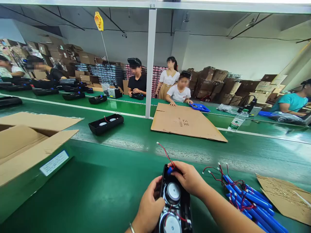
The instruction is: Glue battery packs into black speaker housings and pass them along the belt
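A black oblong plastic speaker housing (pixel 175 202) with two round silver-grey speaker cones set in it is held low in the middle of the view, just above the near edge of the green bench (pixel 97 187). The left hand (pixel 149 207) is closed round the housing's left side, thumb over the rim beside the upper cone. The right hand (pixel 188 178) comes in from the right, and its fingers are curled down onto a blue cylindrical battery cell (pixel 170 169) at the far end of the housing. A thin red wire with a white plug (pixel 165 152) rises from that cell towards the belt. Just to the right of the right forearm lies a heap of long blue battery packs with red and black leads (pixel 251 200), and beside it a torn piece of brown cardboard (pixel 284 194). An open brown cardboard carton with a white label (pixel 24 145) stands at the left. Farther off on the green belt lie a second black speaker housing (pixel 106 123), a flat brown cardboard sheet (pixel 187 121) and a clear plastic water bottle (pixel 236 122). Beyond a white upright post (pixel 150 61), other people sit and stand at the far side among stacked cartons.
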The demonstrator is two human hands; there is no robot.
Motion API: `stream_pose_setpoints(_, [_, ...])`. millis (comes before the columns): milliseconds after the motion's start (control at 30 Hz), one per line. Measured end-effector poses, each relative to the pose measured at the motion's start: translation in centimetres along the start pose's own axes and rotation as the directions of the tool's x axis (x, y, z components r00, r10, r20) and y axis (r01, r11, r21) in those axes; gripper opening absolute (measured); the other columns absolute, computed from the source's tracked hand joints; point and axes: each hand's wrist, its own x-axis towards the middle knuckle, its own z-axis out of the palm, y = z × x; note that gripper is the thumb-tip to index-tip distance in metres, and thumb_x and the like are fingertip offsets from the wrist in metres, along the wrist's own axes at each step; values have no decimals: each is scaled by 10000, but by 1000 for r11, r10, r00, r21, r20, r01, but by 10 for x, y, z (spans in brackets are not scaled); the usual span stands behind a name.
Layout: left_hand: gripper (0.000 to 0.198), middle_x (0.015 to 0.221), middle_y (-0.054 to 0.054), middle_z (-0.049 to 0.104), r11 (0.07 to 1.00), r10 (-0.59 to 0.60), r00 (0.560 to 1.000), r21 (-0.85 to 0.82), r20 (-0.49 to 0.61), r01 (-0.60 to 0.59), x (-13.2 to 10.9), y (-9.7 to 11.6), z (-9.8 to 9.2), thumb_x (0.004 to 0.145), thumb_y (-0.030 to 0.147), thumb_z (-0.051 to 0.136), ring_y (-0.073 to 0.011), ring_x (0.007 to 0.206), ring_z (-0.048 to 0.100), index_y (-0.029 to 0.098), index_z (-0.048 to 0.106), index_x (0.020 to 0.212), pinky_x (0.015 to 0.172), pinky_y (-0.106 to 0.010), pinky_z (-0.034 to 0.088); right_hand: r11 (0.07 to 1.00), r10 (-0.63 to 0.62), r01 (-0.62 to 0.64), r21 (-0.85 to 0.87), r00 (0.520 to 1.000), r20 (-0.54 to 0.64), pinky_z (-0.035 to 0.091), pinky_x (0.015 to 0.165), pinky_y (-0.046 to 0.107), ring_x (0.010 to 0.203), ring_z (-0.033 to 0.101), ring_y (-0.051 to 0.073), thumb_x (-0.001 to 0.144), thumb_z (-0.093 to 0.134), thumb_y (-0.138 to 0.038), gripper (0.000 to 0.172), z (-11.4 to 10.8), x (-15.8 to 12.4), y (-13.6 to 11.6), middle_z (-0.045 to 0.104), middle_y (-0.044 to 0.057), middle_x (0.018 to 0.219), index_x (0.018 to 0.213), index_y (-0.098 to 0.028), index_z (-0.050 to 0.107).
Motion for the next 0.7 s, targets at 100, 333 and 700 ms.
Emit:
stream_pose_setpoints(100, [648, 1276, -132, 467, 1000, 1, 1000, -22, -6, -2, 0, -2, 0, 608, 195, 467, -174, 1102, 503, 65, 378, 1236, 998, -284, 407, 995, -74, 73, -74, 997, -9, 432, 904, 235, 1003, 546, 115, 861, 464, -219, 270, 2, 1, 3, 587, 13, 1089, 1087, -233, 611])
stream_pose_setpoints(333, [657, 1273, -127, 473, 1000, 13, 1000, -25, -4, -13, 2, -3, -2, 596, 186, 466, -175, 1122, 491, 63, 388, 1237, 1015, -287, 390, 980, -52, 40, -196, 997, -56, 438, 840, 235, 917, 511, 117, 873, 486, -252, 222, 0, -2, -5, 539, 41, 994, 1016, -254, 656])
stream_pose_setpoints(700, [635, 1313, -162, 429, 975, -6, 997, 222, -73, 22, 4, 7, -21, 817, 431, 462, -203, 1166, 460, 52, 374, 1318, 1005, -287, 376, 988, 153, -127, 88, 882, -447, 363, 1019, 399, 1140, 456, 194, 821, 374, -591, 522, 15, -32, 63, 475, 25, 1253, 1187, -263, 550])
